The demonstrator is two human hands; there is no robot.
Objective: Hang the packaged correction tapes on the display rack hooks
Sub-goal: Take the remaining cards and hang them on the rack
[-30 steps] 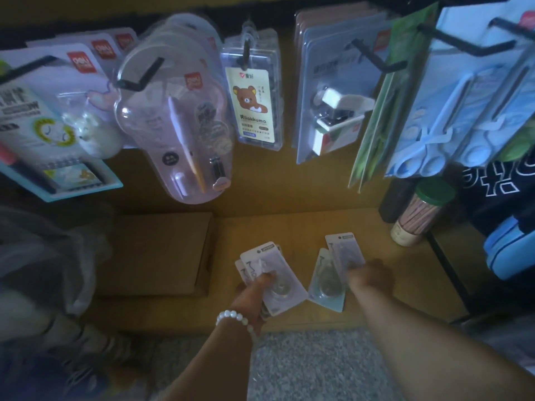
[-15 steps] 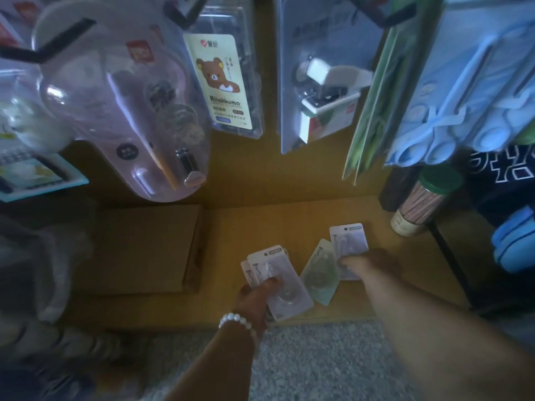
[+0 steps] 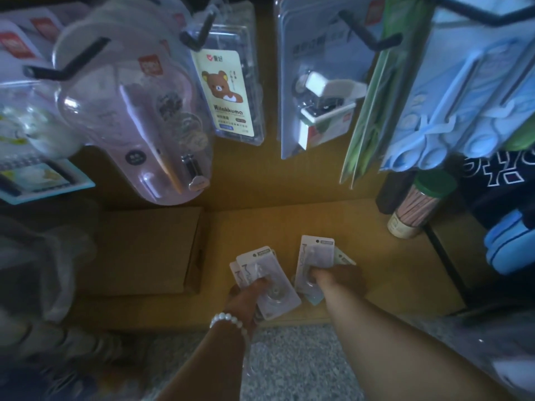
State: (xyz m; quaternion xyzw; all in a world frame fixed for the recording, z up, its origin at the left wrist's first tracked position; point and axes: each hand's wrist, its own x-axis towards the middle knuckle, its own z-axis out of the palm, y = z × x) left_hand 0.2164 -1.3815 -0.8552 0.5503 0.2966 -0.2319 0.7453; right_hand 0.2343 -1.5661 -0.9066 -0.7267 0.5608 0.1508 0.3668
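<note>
My left hand (image 3: 246, 296), with a white bead bracelet at the wrist, grips a small stack of packaged correction tapes (image 3: 262, 270) over the wooden shelf. My right hand (image 3: 337, 280) holds two more packaged correction tapes (image 3: 314, 257), a pale pink card in front and a greenish one behind it. Both stacks are low, just above the shelf (image 3: 376, 256). Black display hooks (image 3: 373, 39) stick out of the rack above, all loaded with other goods.
Hanging above are a pink blister pack (image 3: 136, 120), a bear-printed card holder (image 3: 225, 94), a stapler pack (image 3: 321, 91) and blue scissors packs (image 3: 451, 111). A cardboard box (image 3: 139, 247) lies left on the shelf. A green-lidded jar (image 3: 419, 206) stands right.
My right hand has gathered the two packages that lay on the shelf and lifted them together. The view has tilted down and closer to the rack. My left hand keeps its stack.
</note>
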